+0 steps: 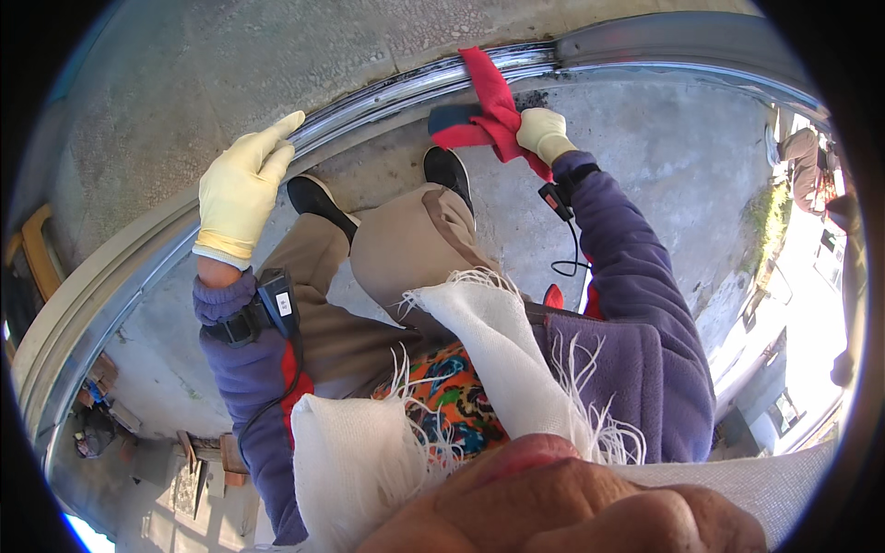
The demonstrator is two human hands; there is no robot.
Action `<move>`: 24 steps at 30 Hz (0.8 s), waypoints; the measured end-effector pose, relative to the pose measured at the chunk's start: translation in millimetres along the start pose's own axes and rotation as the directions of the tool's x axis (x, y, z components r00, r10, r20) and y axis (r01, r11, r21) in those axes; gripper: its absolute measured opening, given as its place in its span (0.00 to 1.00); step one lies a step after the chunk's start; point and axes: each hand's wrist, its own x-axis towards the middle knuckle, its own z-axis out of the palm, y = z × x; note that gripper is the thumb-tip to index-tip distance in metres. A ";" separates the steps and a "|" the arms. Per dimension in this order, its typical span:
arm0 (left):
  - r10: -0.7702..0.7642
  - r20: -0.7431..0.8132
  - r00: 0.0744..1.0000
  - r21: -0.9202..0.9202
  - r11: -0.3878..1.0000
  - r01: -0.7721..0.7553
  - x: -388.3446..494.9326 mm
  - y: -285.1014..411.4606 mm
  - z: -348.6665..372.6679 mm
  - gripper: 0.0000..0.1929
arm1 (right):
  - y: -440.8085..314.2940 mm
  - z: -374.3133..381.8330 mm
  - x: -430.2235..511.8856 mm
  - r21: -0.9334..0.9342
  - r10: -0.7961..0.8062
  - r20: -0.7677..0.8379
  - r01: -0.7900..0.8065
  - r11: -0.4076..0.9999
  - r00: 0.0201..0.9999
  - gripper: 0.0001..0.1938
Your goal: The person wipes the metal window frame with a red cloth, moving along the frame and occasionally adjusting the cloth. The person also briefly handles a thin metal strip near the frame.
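Observation:
My right hand (542, 131), in a pale yellow glove, grips a red cloth (496, 107). One end of the cloth lies across a metal sliding-door track (408, 84) with dark grime along its grooves. A flat dark piece (451, 119) shows beside the cloth; whether it is part of it I cannot tell. My left hand (240, 185), also gloved, holds nothing. Its fingers are extended by the track, the index finger apart from the others; contact with the metal is unclear.
Black shoes (448, 173) stand on the concrete floor (622, 138) close to the track. A grey panel (677, 43) rises at the track's right end. Wooden pieces (231, 456) lie lower left. Another person's leg (803, 162) appears far right. A cable (575, 242) hangs by my right sleeve.

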 end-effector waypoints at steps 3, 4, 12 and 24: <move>-0.010 -0.006 1.000 -0.047 0.999 0.009 -0.2 2.7 0.6 0.18 | 12.6 -4.9 -29.2 0.201 0.017 -0.235 0.032 0.979 0.972 0.15; -0.011 -0.008 1.000 -0.069 0.998 0.010 0.1 3.1 0.6 0.18 | 17.7 -13.3 -30.5 0.264 0.025 -0.322 0.065 0.962 0.946 0.16; -0.016 0.013 1.000 -0.017 1.000 0.016 3.1 2.8 1.0 0.18 | 28.8 -51.0 73.0 0.240 0.199 -0.356 -0.117 0.964 0.913 0.21; 0.032 -0.027 0.999 -0.038 0.999 -0.033 10.2 -0.7 7.8 0.18 | 19.9 16.0 26.6 0.134 0.050 -0.430 0.010 0.991 0.901 0.30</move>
